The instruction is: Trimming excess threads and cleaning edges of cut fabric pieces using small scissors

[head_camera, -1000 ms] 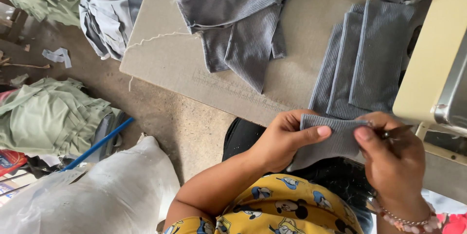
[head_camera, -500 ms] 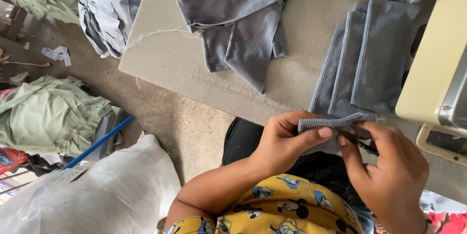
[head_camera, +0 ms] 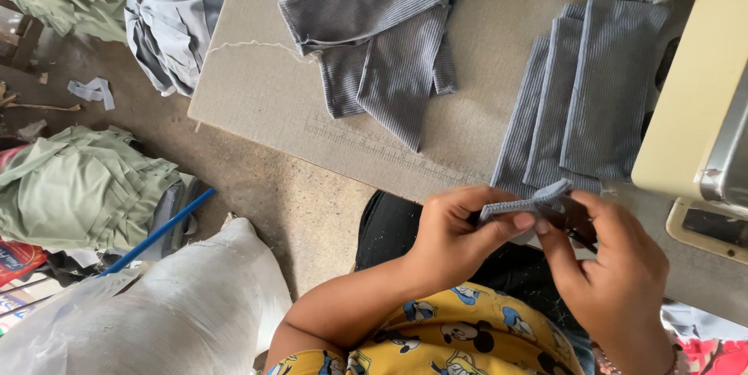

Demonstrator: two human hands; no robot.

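**A:** ok so biggest stuff first? There's the grey work table (head_camera: 265, 102), with a cream sewing machine (head_camera: 701, 110) on its right edge. Down on the floor is a big white sack (head_camera: 156, 313) and a heap of green cloth (head_camera: 78, 188).

**B:** yep, and on the table a loose pile of blue-grey striped garments (head_camera: 382, 24), then a neat fanned stack of striped pieces (head_camera: 576, 102) right beside the machine.

**A:** and the hands?

**B:** both are just off the table's near edge, over the lap. Left hand (head_camera: 452, 238) is pinched shut on a small folded striped piece (head_camera: 530, 202), thumb on top. Right hand (head_camera: 615, 281) has its fingers closed on the same piece from the other side, plus something dark I can't make out.
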